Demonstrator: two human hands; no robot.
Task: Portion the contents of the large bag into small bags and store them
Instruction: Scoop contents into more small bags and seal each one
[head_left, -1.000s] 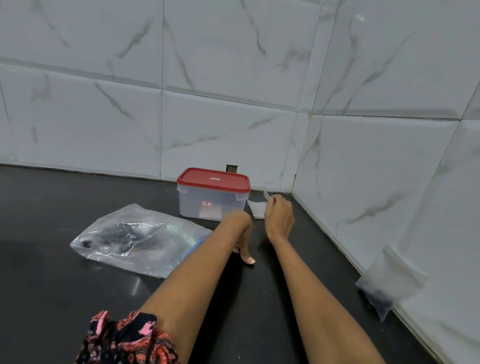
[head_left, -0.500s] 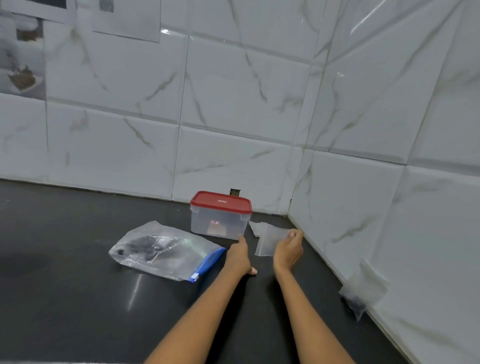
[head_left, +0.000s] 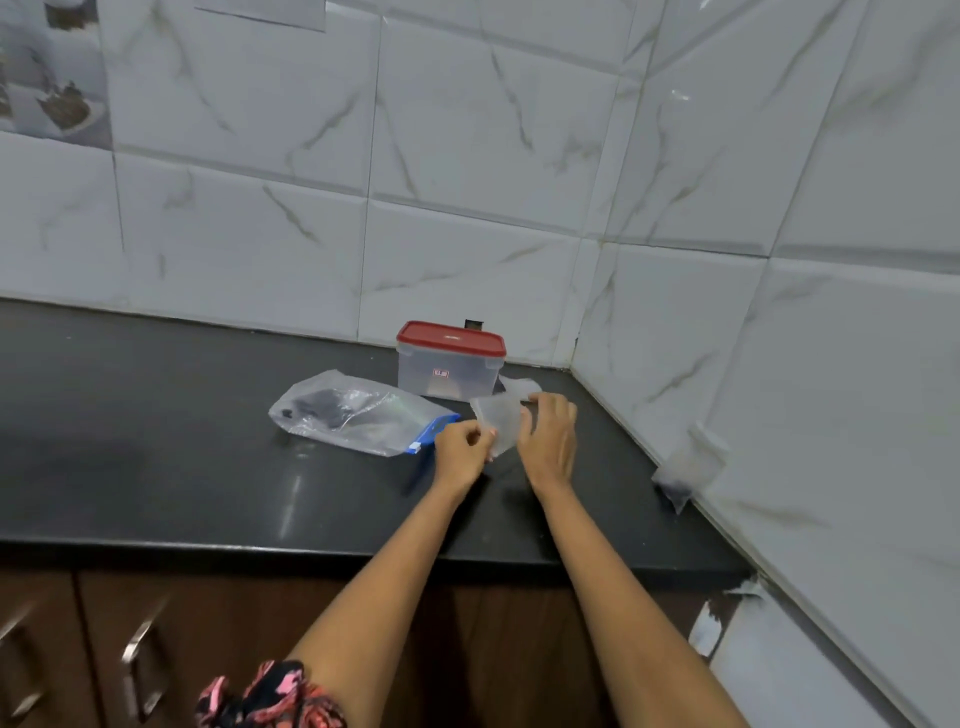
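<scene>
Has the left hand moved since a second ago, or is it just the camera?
Yes. The left hand lifted off the counter, away from the large bag, rightward to pinch the small bag held by the right hand.

A glossy black countertop catches a soft streak of light beneath smooth, marble-veined white wall tiles. The large bag is clear, crinkled plastic film with a blue plastic zip strip; the small bag pinched between the left hand and the right hand is thinner, cloudy plastic. The storage box is translucent, matt plastic under a smooth red plastic lid. Below, dark wood-look cabinet doors carry brushed metal handles. A printed cloth garment shows at the lower edge.
</scene>
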